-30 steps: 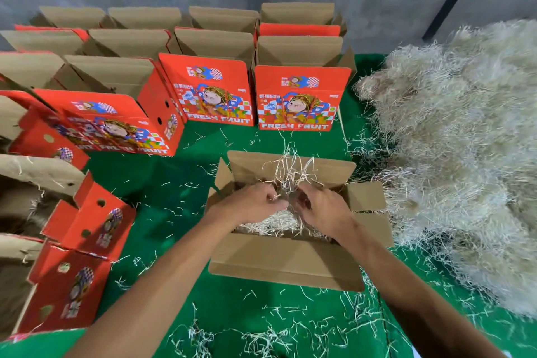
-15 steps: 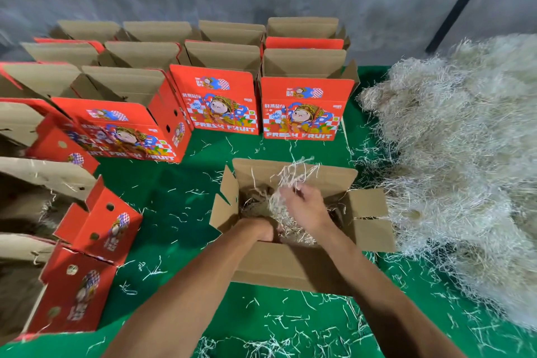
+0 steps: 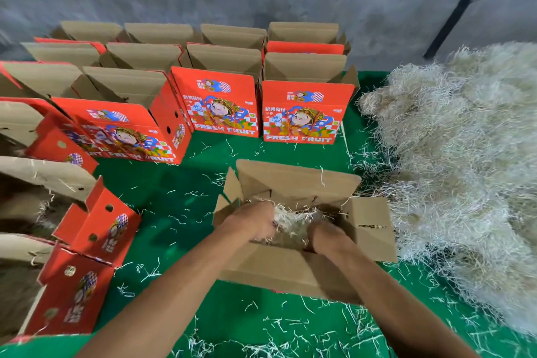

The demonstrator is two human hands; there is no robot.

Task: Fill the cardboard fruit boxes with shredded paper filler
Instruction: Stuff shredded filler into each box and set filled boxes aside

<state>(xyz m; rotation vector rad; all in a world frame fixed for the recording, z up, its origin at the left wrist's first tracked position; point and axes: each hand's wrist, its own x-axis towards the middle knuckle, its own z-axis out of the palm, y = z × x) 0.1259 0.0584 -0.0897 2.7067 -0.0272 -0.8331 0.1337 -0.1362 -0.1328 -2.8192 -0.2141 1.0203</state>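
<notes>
An open cardboard fruit box stands in front of me on the green cloth, flaps spread. Pale shredded paper lies inside it. My left hand is down in the box at its left side, fingers curled into the shreds. My right hand is pushed down at the right of the box, knuckles up, fingers hidden in the filler. A large heap of shredded paper lies to the right of the box.
Rows of open red fruit boxes stand behind, against a grey wall. More red boxes line the left edge, some with filler inside. Loose shreds litter the green cloth.
My right hand, raised with a tuft of shreds half a second ago, has dropped down into the box. The left hand has shifted up along the box's left side. The view has tilted slightly.
</notes>
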